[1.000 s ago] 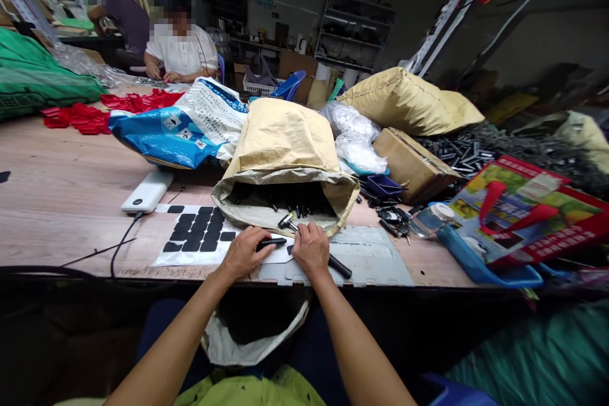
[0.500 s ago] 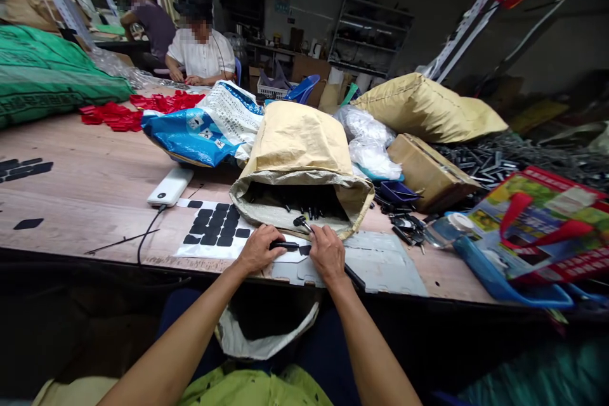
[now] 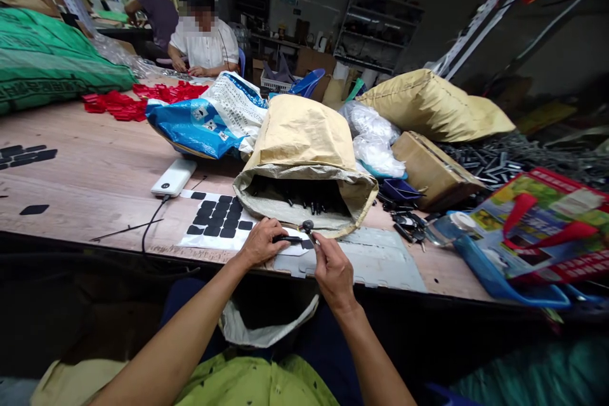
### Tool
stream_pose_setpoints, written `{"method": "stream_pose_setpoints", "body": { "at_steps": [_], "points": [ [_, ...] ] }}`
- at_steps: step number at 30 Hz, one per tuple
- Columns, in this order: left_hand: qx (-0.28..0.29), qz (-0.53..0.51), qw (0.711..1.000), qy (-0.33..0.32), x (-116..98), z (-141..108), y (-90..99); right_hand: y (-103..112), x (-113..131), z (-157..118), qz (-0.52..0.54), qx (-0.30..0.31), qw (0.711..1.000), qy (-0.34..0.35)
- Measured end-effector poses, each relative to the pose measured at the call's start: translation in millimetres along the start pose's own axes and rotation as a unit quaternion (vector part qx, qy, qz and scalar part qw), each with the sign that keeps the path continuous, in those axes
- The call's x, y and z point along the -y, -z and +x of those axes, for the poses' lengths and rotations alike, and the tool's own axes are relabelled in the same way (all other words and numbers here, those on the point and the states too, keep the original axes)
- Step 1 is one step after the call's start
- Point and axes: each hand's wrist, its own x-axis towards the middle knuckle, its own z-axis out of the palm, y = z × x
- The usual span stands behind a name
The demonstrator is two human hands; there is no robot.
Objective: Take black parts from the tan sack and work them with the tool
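My left hand (image 3: 261, 243) lies at the table's front edge, fingers closed on a slim black piece (image 3: 288, 238) that points right. In my right hand (image 3: 334, 271) is a small hammer (image 3: 308, 226), its dark head raised just beyond the fingers and its handle hidden by the hand. A small dark flat piece (image 3: 307, 244) lies between the hands, by the tip of the slim piece. Just beyond them a tan sack (image 3: 304, 133) gapes toward me with small black parts (image 3: 314, 206) inside. Left of my left hand, black rounded pads (image 3: 219, 216) sit on a white sheet (image 3: 190, 240).
A grey plate (image 3: 385, 260) covers the table edge at right. A white power bank (image 3: 174, 179) with a cable lies at left. Further right stand a clear jar (image 3: 450, 228), blue tray (image 3: 504, 288) and colourful bag (image 3: 547, 228). Two people (image 3: 204, 44) sit at the far left.
My right hand has drawn back and turned, so the hammer now stands more upright with its head toward me. My left hand keeps its hold. The view has shifted slightly.
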Motion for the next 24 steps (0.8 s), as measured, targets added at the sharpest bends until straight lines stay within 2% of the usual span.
{"method": "stream_pose_setpoints", "body": {
  "at_steps": [4, 10, 15, 19, 24],
  "points": [
    [0.002, 0.000, 1.000, 0.003, 1, 1, -1.0, -3, 0, -5, -0.045, 0.039, 0.998, -0.014],
    [0.003, -0.007, 1.000, 0.000, 0, 0, -0.2, -6, 9, -1, -0.015, -0.007, 1.000, 0.019],
    [-0.004, -0.007, 1.000, 0.008, -3, 1, 1.1, -16, 12, -2, -0.035, 0.041, 0.998, 0.027],
    [-0.002, -0.015, 1.000, 0.013, -4, 1, 2.8, -15, 3, 9, -0.043, 0.015, 0.999, 0.012],
    [-0.006, -0.046, 0.998, 0.037, -1, 1, 4.4, -17, -22, 36, -0.111, -0.009, 0.994, -0.006]
  ]
}}
